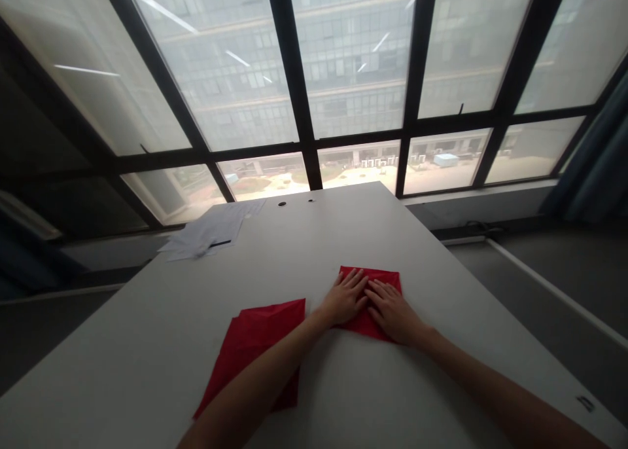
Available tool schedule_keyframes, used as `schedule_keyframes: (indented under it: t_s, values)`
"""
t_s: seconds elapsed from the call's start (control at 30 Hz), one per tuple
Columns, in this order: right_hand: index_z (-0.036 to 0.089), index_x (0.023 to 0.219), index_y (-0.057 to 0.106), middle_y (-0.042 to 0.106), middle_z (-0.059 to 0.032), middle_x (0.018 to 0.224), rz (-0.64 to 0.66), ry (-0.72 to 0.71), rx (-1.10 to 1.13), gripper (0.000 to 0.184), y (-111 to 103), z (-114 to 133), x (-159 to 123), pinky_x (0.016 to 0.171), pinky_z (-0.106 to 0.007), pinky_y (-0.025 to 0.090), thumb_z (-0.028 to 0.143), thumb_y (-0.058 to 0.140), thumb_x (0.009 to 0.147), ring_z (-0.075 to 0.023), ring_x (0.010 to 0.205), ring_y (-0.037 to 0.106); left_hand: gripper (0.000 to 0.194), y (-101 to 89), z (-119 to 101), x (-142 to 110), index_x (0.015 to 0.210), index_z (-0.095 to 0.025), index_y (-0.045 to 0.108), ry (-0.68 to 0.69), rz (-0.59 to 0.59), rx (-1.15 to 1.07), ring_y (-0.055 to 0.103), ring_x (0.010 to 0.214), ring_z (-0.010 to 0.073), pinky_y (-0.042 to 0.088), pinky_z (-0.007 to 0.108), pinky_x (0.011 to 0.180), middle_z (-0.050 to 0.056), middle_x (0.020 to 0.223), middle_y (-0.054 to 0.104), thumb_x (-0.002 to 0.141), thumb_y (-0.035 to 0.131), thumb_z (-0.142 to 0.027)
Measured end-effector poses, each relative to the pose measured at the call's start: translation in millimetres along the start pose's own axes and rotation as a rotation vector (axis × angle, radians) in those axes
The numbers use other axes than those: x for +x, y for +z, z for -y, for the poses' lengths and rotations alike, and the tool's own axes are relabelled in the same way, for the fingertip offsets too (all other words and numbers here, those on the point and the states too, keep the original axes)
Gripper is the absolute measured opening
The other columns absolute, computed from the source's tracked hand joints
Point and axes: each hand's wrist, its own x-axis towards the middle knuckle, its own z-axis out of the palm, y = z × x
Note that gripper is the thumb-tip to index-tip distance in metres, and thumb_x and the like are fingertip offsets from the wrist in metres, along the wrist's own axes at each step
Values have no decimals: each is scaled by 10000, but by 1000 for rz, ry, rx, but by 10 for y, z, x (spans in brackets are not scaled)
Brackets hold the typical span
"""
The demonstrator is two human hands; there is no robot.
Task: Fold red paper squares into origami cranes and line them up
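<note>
A small folded red cloth (385, 280) lies on the white table (441, 292) in front of me. My left hand (344, 298) rests flat on its left part, fingers stretched out. Beside it, my right hand (390, 312) presses flat on the cloth's right part, fingers also extended. The two hands touch at the fingertips. A second, larger red cloth (255, 344) lies flat to the left, partly under my left forearm.
A loose pile of white papers (210, 234) with a dark pen on top sits at the table's far left corner. Two small round holes (282, 203) mark the far edge. Large windows with dark frames stand behind the table.
</note>
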Motion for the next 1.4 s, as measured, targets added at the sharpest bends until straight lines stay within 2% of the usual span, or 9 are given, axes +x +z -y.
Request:
schedule_keyframes:
  t_s: [0.33,0.43,0.5,0.6,0.77,0.9,1.07,1.27,1.4]
  values:
    - [209,1468,466,389,-111,1567,46,-113,-1,494,16,123,-84,1184,-516,301,286,464,981,-274,1462,329,539,-73,-19,-367,1431,-333,504,-85,8,172,282,1488,284,109,523,1224,56,1556,411,914,595,-455]
    - [221,1485,444,386,-104,1571,64,-163,-2,512,32,179,-132,1184,-513,305,278,467,977,-277,1464,322,449,-179,-100,-605,1332,-324,610,-207,-193,-60,388,1431,292,152,518,1217,66,1485,511,894,624,-421]
    - [224,1480,454,402,-106,1561,52,-170,5,509,54,177,-151,1179,-514,314,279,473,975,-281,1462,327,351,-306,-125,-706,1180,-268,708,-295,-392,-315,510,1325,295,272,477,1180,100,1348,630,857,661,-397]
    - [234,1462,478,423,-104,1549,36,-186,21,488,99,130,-161,1175,-523,318,283,467,977,-281,1454,343,311,-555,-119,-704,1050,-196,717,-389,-493,-383,667,1074,289,484,460,966,150,1142,714,915,529,-404]
    - [239,1456,487,421,-98,1552,29,-208,20,479,134,66,-160,1178,-528,313,308,460,983,-281,1452,348,261,-784,-22,-358,986,-154,696,-414,-377,-462,727,799,214,540,327,716,150,985,745,894,514,-316]
    - [229,1454,491,424,-100,1549,50,-209,8,474,85,79,-165,1179,-527,313,307,453,988,-283,1451,348,214,-561,52,-148,929,-152,688,-369,-316,-389,692,706,193,531,321,670,119,885,740,874,506,-251]
    - [240,1462,482,420,-91,1553,62,-196,24,489,20,92,-183,1177,-528,320,307,476,978,-287,1451,347,206,-194,12,-302,969,-217,723,-222,-295,-205,634,1029,260,450,426,1011,98,1026,717,821,586,-176]
    - [241,1482,453,386,-79,1573,93,-187,26,501,4,118,-178,1191,-516,297,326,459,989,-276,1461,329,339,-149,-34,-521,1157,-257,705,-106,-170,-73,564,1230,283,339,435,1134,91,1261,667,828,638,-207]
    - [248,1459,488,396,-75,1567,108,-166,161,486,-98,78,-144,1201,-505,279,335,487,981,-264,1459,336,572,-112,-44,-673,1404,-246,541,-52,-81,132,371,1438,324,160,507,1211,117,1510,471,865,648,-406]
